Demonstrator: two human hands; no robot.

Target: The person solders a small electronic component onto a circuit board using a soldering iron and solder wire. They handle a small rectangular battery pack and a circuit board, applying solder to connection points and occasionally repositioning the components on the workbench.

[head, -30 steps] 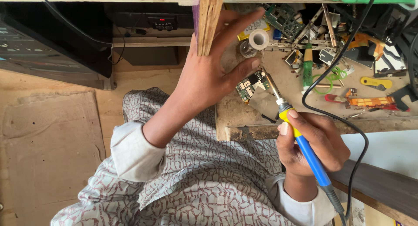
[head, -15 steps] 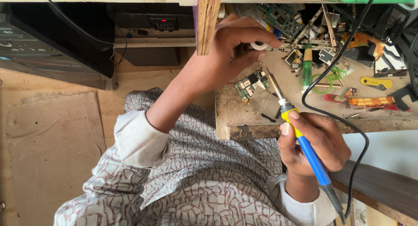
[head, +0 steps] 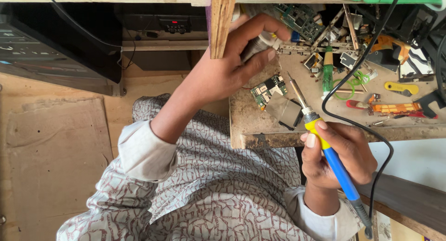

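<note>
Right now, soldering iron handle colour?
Blue with a yellow collar, on the soldering iron in the right hand; head view.

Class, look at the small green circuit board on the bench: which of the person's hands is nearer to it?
Left. The left hand hovers just above-left of the circuit board; the right hand sits below the bench edge.

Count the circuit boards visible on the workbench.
2 clear ones: a small circuit board beside the soldering iron tip, and a larger green board at the bench's back. More may be hidden in the clutter.
</note>
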